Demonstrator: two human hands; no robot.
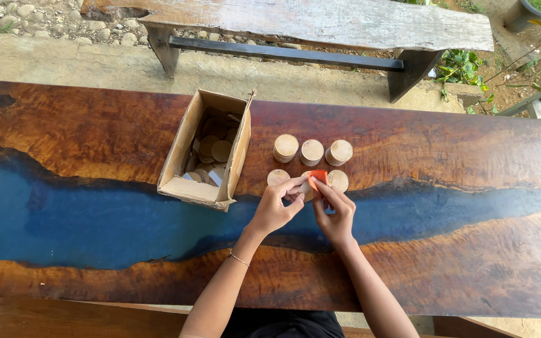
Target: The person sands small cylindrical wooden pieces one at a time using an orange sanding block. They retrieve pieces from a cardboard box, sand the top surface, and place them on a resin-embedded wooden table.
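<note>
My left hand (278,206) and my right hand (335,213) meet over a glossy wooden table (95,131) with a blue resin band. Together they pinch a small round wooden disc (306,186); an orange piece (318,177) sits at my right fingertips against it. Beside the hands lie two flat wooden discs, one to the left (277,176) and one to the right (338,180). Behind them stand three short stacks of the same discs (285,148) (312,152) (339,152). An open cardboard box (186,185) holding several more discs stands to the left.
A rough wooden bench (320,22) stands beyond the table on a concrete floor. Gravel lies at the back left, green plants and a pot at the back right. A wooden seat edge (64,316) shows below the table's near edge.
</note>
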